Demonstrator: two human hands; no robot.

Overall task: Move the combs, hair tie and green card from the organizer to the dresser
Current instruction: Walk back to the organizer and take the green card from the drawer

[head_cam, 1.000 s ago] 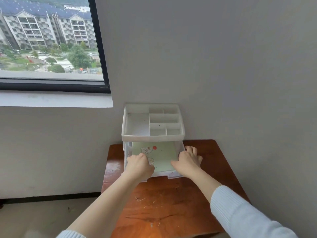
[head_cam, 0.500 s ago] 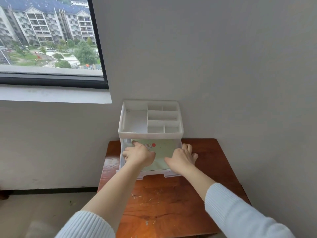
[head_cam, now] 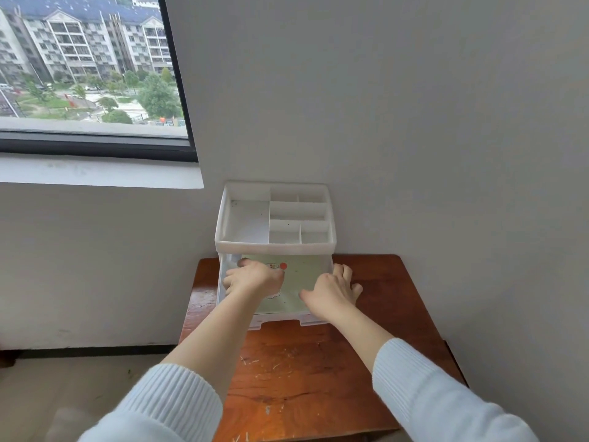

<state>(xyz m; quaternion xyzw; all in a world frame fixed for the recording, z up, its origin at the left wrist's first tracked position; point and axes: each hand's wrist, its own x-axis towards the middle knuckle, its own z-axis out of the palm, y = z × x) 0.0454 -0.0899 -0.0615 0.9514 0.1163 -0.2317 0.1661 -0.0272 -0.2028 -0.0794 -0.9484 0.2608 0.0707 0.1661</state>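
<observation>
1. You are at the card step: your left hand [head_cam: 253, 277] lies inside the pulled-out drawer [head_cam: 280, 317] of the white organizer [head_cam: 275, 247], on the left part of the green card [head_cam: 302, 279].
2. Its fingers are curled down together onto the card; whether they have an edge pinched you cannot tell, since the back of the hand hides the tips.
3. Your right hand [head_cam: 333, 293] rests at the drawer's right wall, fingers spread loosely and lying flat, clamped on nothing visible. It looks to be steadying the drawer.
4. The card lies flat on the drawer floor and fills nearly all of it, its far edge tucked under the organizer's top tray.
5. No combs or hair tie show anywhere: the tray's compartments look bare, and so does the wooden dresser [head_cam: 318, 378] in front of the drawer.
6. Next, judged from this, you need a corner raised. A flat card offers little to grip, so slide it toward you or pry at an edge, then lift it clear of the tray overhang.
7. Set it on the open wood near the drawer front.
</observation>
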